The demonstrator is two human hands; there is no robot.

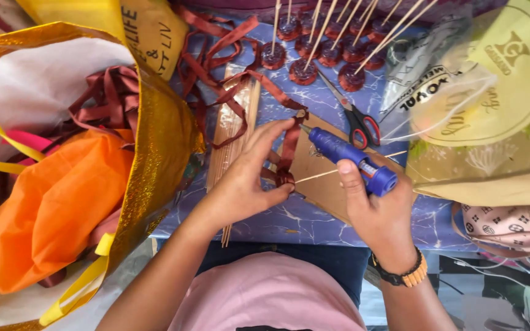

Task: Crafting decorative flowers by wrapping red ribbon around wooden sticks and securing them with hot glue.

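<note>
My left hand (246, 181) pinches a dark red ribbon (288, 153) wound into a small rosette on the end of a thin wooden stick (317, 176). The ribbon runs up past my index finger. My right hand (376, 211) grips a blue glue gun (348, 156), its nozzle pointing at the ribbon by my left fingertips. Both hands work over a brown cardboard sheet (317, 190) on a blue marbled table (289, 224).
Several finished red ribbon roses on sticks (329, 52) lie at the back. Red-handled scissors (354, 119) rest beside the cardboard. A packet of sticks (231, 132) lies left of it. A gold bag (154, 147) with orange cloth stands left; clear plastic bags (473, 92) sit right.
</note>
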